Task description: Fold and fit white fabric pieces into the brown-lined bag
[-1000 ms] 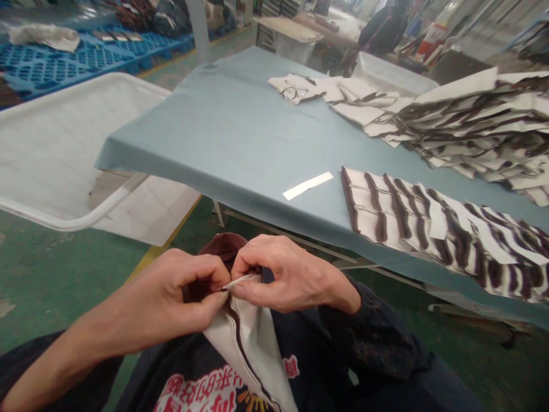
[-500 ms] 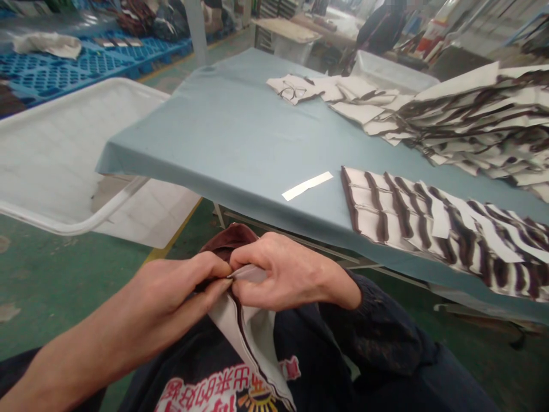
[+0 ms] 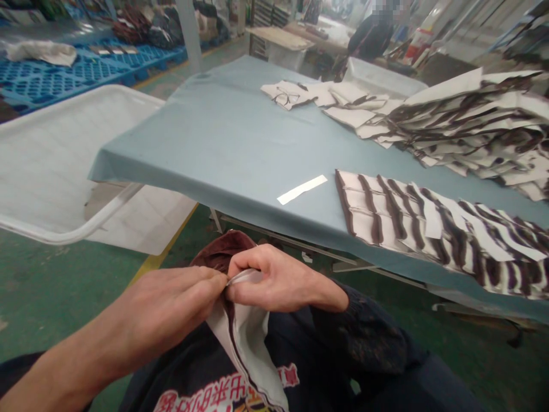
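Observation:
A white and dark brown fabric piece [image 3: 251, 332] hangs over my lap, with a dark seam or edge running down it. My left hand [image 3: 171, 309] pinches its upper edge with fingers pressed together. Right beside it, my right hand [image 3: 274, 280] grips the same edge between thumb and curled forefinger, and a white fold shows in that grip. Beyond my hands bulges a reddish-brown part [image 3: 225, 249]; whether it belongs to the same piece I cannot tell. The fingertips of both hands nearly touch.
A table [image 3: 206, 137] with a blue-grey cover stands ahead, bearing a white strip [image 3: 302, 190], a row of folded brown-and-white pieces [image 3: 390, 212], a larger heap [image 3: 472, 120] and eyeglasses [image 3: 285, 98]. A white tub [image 3: 77, 234] is at the left. A person [image 3: 371, 34] is in the background.
My left hand's fingers have flattened closer together over the fabric edge. Both hands and the fabric sit slightly lower and further left in view; the whole scene has shifted a little left.

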Available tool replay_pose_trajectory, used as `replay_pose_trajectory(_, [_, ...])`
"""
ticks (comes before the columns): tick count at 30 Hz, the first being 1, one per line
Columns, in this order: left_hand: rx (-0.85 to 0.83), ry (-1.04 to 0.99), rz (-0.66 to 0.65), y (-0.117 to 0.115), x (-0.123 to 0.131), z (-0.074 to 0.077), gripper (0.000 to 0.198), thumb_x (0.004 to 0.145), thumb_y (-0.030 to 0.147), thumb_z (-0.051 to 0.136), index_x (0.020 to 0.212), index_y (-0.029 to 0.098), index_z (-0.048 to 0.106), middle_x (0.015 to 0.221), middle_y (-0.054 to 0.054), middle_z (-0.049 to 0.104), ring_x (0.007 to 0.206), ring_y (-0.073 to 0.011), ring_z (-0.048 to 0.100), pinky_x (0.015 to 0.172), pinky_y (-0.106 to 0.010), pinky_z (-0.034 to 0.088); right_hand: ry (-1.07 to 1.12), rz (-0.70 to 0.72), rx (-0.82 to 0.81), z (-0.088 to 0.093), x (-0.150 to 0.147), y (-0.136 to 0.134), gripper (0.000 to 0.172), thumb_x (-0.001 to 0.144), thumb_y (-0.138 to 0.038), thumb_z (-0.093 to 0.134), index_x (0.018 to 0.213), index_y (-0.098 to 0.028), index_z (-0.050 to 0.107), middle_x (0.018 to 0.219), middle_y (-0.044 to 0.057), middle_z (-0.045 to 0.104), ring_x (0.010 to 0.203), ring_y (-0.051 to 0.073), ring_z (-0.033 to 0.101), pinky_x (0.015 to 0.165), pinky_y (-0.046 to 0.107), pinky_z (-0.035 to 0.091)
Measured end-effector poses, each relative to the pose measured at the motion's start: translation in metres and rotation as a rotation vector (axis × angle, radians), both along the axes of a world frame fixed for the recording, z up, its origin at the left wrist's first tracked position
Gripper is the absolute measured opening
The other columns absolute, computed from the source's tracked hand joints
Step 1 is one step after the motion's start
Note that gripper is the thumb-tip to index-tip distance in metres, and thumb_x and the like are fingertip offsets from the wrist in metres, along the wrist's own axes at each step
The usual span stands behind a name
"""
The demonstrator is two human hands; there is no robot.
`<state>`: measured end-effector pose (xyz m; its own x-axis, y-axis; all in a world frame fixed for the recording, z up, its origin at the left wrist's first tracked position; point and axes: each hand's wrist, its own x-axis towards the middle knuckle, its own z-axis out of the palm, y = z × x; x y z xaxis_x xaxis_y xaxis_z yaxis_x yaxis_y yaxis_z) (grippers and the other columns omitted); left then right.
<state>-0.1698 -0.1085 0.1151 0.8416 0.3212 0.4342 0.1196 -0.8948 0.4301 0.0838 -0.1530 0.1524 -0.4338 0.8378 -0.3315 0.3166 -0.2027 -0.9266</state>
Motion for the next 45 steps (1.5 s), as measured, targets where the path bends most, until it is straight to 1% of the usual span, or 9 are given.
replay_pose_trajectory(7, [0.275, -0.017, -0.1, 0.008, -0.002, -0.02, 0.039, 0.121, 0.003, 0.036, 0.141, 0.015, 0.068, 0.104, -0.008, 0.085, 0.083, -0.0233, 0.078, 0.079, -0.034, 0.06, 0.249, -0.09, -0.263, -0.018, -0.001, -0.002, 0.023, 0.089, -0.009, 0.073, 0.071, -0.022, 0.064, 0.065, -0.007, 0.051, 0.064, 0.013, 0.04, 0.059, 0.029, 0.03])
replay_pose_trajectory(13, [0.232, -0.016, -0.023, 0.0, 0.006, -0.019, 0.033, 0.119, 0.005, 0.041, 0.131, 0.021, 0.067, 0.092, -0.002, 0.081, 0.071, -0.0189, 0.078, 0.063, -0.028, 0.055, 0.247, -0.139, -0.333, -0.028, -0.007, -0.006, 0.023, 0.089, -0.019, 0.073, 0.07, -0.022, 0.06, 0.061, -0.007, 0.046, 0.059, 0.012, 0.033, 0.055, 0.03, 0.022])
replay_pose_trajectory(19, [-0.215, -0.096, 0.171, -0.018, 0.002, -0.006, 0.024, 0.107, 0.015, 0.06, 0.126, 0.028, 0.067, 0.089, 0.006, 0.081, 0.063, -0.0124, 0.075, 0.058, -0.02, 0.053, 0.235, -0.138, -0.015, -0.014, -0.008, -0.022, 0.008, 0.079, -0.019, 0.07, 0.073, -0.022, 0.066, 0.069, -0.005, 0.06, 0.064, 0.012, 0.048, 0.059, 0.024, 0.038])
replay_pose_trajectory(23, [-0.416, -0.041, 0.082, -0.015, -0.002, -0.004, 0.019, 0.113, 0.021, 0.054, 0.098, 0.025, 0.065, 0.074, 0.007, 0.066, 0.055, -0.0121, 0.06, 0.051, -0.023, 0.043, 0.132, -0.16, 0.25, -0.011, -0.009, -0.033, 0.004, 0.079, -0.02, 0.068, 0.076, -0.021, 0.069, 0.07, -0.005, 0.063, 0.064, 0.011, 0.051, 0.059, 0.023, 0.039])
replay_pose_trajectory(27, [-0.269, -0.006, -0.015, -0.009, 0.001, -0.011, 0.032, 0.121, 0.017, 0.045, 0.095, 0.025, 0.062, 0.072, 0.007, 0.065, 0.056, -0.0127, 0.059, 0.053, -0.026, 0.04, 0.142, -0.182, 0.328, -0.017, -0.011, -0.035, 0.005, 0.079, -0.02, 0.065, 0.074, -0.021, 0.067, 0.066, -0.007, 0.058, 0.058, 0.009, 0.046, 0.057, 0.022, 0.038])
replay_pose_trajectory(31, [0.03, -0.145, 0.045, -0.006, 0.003, -0.03, 0.034, 0.127, 0.023, 0.045, 0.095, 0.028, 0.052, 0.071, 0.007, 0.059, 0.054, -0.0163, 0.052, 0.054, -0.034, 0.036, 0.262, -0.205, 0.245, -0.027, -0.015, -0.03, 0.01, 0.08, -0.024, 0.068, 0.072, -0.023, 0.062, 0.062, -0.008, 0.052, 0.056, 0.01, 0.043, 0.054, 0.023, 0.038])
replay_pose_trajectory(35, [0.007, -0.154, 0.041, -0.003, 0.003, -0.042, 0.036, 0.131, 0.03, 0.04, 0.097, 0.028, 0.052, 0.072, 0.007, 0.058, 0.054, -0.0158, 0.051, 0.054, -0.033, 0.036, 0.186, -0.173, 0.267, -0.032, -0.014, -0.028, 0.011, 0.081, -0.025, 0.071, 0.074, -0.024, 0.063, 0.063, -0.007, 0.054, 0.059, 0.012, 0.047, 0.057, 0.024, 0.039])
replay_pose_trajectory(40, [-0.099, -0.101, -0.021, -0.008, 0.003, -0.028, 0.043, 0.132, 0.046, 0.039, 0.097, 0.027, 0.055, 0.077, 0.005, 0.061, 0.06, -0.0169, 0.053, 0.057, -0.033, 0.037, -0.025, -0.115, 0.586, -0.031, -0.011, -0.033, 0.007, 0.089, -0.023, 0.069, 0.082, -0.023, 0.069, 0.073, -0.003, 0.069, 0.065, 0.013, 0.058, 0.067, 0.027, 0.046])
replay_pose_trajectory(45, [-0.252, -0.018, 0.03, -0.014, 0.005, 0.001, 0.033, 0.125, 0.025, 0.053, 0.093, 0.025, 0.06, 0.077, 0.006, 0.064, 0.066, -0.0139, 0.06, 0.062, -0.027, 0.041, -0.189, -0.071, 0.888, -0.028, -0.007, -0.038, 0.011, 0.093, -0.019, 0.063, 0.088, -0.023, 0.073, 0.073, 0.001, 0.074, 0.065, 0.017, 0.062, 0.064, 0.032, 0.043])
